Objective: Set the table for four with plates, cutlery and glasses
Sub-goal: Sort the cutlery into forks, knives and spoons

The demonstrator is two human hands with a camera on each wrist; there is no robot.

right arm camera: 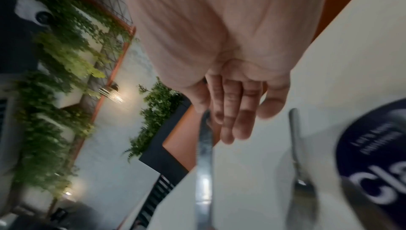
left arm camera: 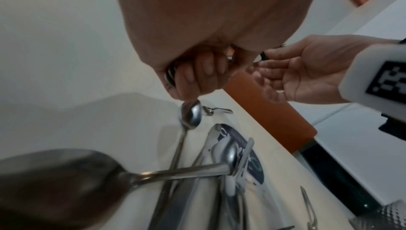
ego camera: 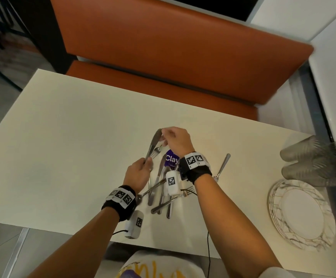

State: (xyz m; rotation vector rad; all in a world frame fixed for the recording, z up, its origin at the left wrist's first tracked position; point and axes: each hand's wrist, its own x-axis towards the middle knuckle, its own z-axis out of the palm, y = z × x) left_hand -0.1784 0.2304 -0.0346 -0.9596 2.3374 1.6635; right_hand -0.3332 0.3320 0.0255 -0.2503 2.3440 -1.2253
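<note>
Overhead, both hands hold one knife (ego camera: pixel 153 141); wrist views hide plates (ego camera: pixel 301 214).

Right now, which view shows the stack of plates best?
Head view: the stack of plates shows whole at the table's right edge, below the glasses. The left wrist view catches at most a blurred textured corner, unidentifiable. The right wrist view shows none of it.

I see dim, warm indoor light; both wrist views are blurred and edge-warped, perhaps from motion, with glowing wall lamps (right arm camera: pixel 114 94) at left.
</note>
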